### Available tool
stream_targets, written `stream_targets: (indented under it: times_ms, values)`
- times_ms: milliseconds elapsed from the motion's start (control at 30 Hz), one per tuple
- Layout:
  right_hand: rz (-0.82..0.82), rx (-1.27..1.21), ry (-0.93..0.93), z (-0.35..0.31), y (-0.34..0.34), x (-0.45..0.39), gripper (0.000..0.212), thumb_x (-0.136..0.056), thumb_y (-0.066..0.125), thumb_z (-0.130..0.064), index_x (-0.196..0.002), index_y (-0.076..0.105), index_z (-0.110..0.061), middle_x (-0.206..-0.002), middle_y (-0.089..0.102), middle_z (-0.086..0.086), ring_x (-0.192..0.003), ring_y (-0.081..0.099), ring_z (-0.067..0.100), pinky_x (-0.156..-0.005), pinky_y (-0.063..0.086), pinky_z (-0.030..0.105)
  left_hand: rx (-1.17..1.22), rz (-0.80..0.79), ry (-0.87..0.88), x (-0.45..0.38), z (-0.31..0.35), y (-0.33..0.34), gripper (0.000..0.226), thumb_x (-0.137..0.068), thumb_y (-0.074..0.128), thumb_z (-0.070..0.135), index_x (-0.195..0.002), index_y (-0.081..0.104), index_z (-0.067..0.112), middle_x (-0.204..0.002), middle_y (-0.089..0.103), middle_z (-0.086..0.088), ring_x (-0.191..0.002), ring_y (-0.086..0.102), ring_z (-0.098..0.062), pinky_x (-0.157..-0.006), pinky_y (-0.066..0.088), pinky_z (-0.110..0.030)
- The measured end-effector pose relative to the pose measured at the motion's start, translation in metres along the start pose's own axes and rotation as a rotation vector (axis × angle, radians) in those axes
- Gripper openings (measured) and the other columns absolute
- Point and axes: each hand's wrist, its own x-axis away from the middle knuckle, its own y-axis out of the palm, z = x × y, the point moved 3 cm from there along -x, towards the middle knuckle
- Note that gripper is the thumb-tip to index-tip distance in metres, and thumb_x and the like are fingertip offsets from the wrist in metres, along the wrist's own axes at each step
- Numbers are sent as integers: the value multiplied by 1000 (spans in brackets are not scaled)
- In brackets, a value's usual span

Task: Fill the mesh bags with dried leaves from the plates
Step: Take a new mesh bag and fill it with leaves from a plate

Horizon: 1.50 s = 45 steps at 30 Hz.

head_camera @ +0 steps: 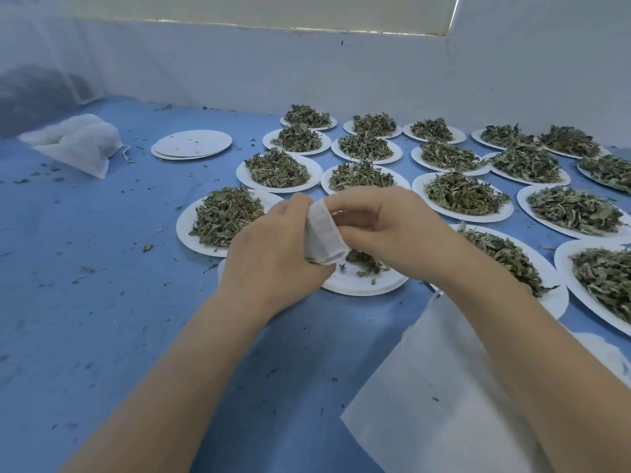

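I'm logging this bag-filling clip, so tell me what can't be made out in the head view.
- Mesh bag: its mouth and contents are hidden by the left hand and right hand gripping it.
- Nearly empty plate: its near-left part is covered by the left hand.
- Rightmost plates: cut off by the frame's right edge.
- Filled bags, far left: contents too blurred to tell.
- Flat white sheet: partly under the right forearm.

Both forearms reach forward, left hand (273,247) and right hand (382,223) meeting, fingers curled.

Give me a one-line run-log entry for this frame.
step: filling | left hand: grips mesh bag | right hand: at bag mouth | plate: few leaves left
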Motion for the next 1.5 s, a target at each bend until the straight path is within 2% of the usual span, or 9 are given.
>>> stream_targets:
  times_ms: [167, 433, 600, 700, 833, 1000, 1267, 1367, 1500]
  values:
    - [258, 96, -13, 1, 3, 0, 25, -72, 68, 6, -79, 69, -18, -76, 67, -4, -77, 64, 8, -67, 46, 5, -1, 12, 24, 2, 7, 6, 49, -67, 57, 47, -102, 52, 14, -91, 59, 0, -77, 55, -26, -59, 42, -34]
    - [-194, 141, 20, 6, 5, 3, 15, -92, 54, -17, -88, 68, -12, -69, 59, 10, -57, 41, 11, -54, 36, 25, 26, 26, 22, 3, 9, 8, 53, -64, 71, 28, -112, 50, 17, -96, 60, 0, -79, 55, -25, -59, 35, -29]
    - [-8, 12, -7, 7, -5, 1, 22, -80, 71, -11, -98, 74, -25, -86, 73, 5, -78, 68, 22, -74, 55, 41, 37, 23, -14, 1, 5, 6, 60, -63, 72, 33, -116, 45, 20, -91, 51, 6, -73, 50, -22, -57, 37, -30]
    - [156, -123, 18, 12, -14, 1, 17, -76, 76, -9, -86, 75, -23, -83, 74, -6, -79, 69, 6, -76, 55, 21, -3, 54, -39, 0, 0, 2, 53, -69, 72, 33, -113, 47, 20, -85, 47, 9, -70, 49, -22, -53, 36, -30]
    - [202, 395, 209, 28, -30, 1, 8, -82, 70, -36, -89, 72, -33, -82, 68, -19, -75, 61, -4, -65, 43, 5, -90, 63, -102, -1, -9, -2, 49, -70, 70, 28, -111, 46, 20, -84, 47, 9, -73, 46, -20, -52, 27, -28]
    - [-95, 785, 441, 44, -15, 3, 63, -71, 64, -65, -126, 54, -34, -117, 52, 0, -103, 53, 18, -78, 41, 29, -108, -18, -100, -2, -10, 3, 46, -72, 66, 27, -112, 46, 20, -96, 56, 2, -76, 43, -20, -58, 30, -29]
    - [-49, 756, 406, 38, -12, 4, 57, -67, 66, -65, -112, 49, -33, -92, 44, -7, -85, 49, 16, -58, 34, 26, -110, -19, -99, -1, -12, 2, 45, -72, 66, 29, -112, 47, 20, -97, 57, 1, -83, 51, -24, -60, 32, -29]
    - [-66, 689, 412, 39, -8, 4, 42, -76, 69, -43, -112, 54, -29, -78, 44, -16, -83, 47, 12, -57, 34, 23, -115, -33, -94, -1, -12, 2, 45, -72, 66, 29, -111, 46, 19, -97, 57, 0, -79, 47, -22, -58, 32, -30]
    - [-17, 684, 357, 36, -12, 2, 27, -81, 67, -25, -108, 67, -28, -93, 62, -10, -83, 46, 7, -68, 39, 19, -117, -40, -89, -1, -11, 2, 46, -73, 67, 30, -113, 46, 20, -99, 57, 0, -84, 52, -25, -59, 33, -30]
